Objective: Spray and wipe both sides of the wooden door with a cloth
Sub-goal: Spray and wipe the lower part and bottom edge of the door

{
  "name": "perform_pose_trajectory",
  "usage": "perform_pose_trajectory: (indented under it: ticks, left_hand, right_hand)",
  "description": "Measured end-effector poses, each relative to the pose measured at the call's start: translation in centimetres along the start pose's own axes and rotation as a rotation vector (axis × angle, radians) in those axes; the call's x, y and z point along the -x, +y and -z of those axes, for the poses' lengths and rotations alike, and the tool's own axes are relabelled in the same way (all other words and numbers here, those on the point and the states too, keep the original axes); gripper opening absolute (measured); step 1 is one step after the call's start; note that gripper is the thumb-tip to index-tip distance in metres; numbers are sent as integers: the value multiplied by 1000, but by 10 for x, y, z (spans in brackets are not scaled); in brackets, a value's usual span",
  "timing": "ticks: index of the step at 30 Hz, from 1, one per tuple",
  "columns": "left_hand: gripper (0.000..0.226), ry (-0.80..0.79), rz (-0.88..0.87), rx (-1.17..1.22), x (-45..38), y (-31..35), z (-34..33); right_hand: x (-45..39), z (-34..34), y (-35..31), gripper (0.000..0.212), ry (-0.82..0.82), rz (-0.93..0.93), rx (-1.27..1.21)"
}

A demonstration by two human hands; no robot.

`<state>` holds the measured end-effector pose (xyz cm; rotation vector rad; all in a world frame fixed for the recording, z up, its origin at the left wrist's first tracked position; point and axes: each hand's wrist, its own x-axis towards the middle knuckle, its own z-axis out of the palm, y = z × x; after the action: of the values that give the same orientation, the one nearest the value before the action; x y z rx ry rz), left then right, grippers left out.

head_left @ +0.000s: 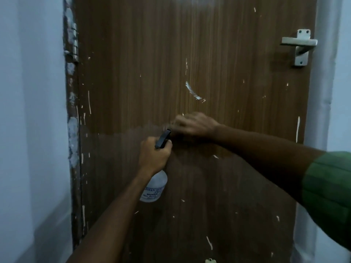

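Note:
The brown wooden door (190, 54) fills the view, flecked with white paint marks and darker across its lower half. My left hand (153, 156) grips the neck of a clear spray bottle (154, 188) with a black trigger head (163, 138), held close to the door. My right hand (193, 124) reaches in from the right, its curled fingers at the tip of the nozzle; it is blurred. No cloth shows in either hand.
A metal lever handle (300, 44) sits at the door's upper right. A paint-spattered hinge (74, 40) and frame run down the left edge. Pale blue walls (32, 111) flank both sides. A small pale object (209, 261) peeks in at the bottom edge.

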<state>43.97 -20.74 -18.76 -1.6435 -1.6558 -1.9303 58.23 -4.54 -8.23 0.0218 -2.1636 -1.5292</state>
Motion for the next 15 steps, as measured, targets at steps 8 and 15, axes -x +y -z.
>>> perform_pose_trajectory:
  ticks: [8, 15]
  left_hand:
    - [31, -29, 40, -31, 2, -12, 23]
    - [34, 13, 63, -3, 6, -12, 46]
  right_hand:
    - [-7, 0, -69, 63, -179, 196, -141]
    - [-43, 1, -69, 69, 188, -762, -338]
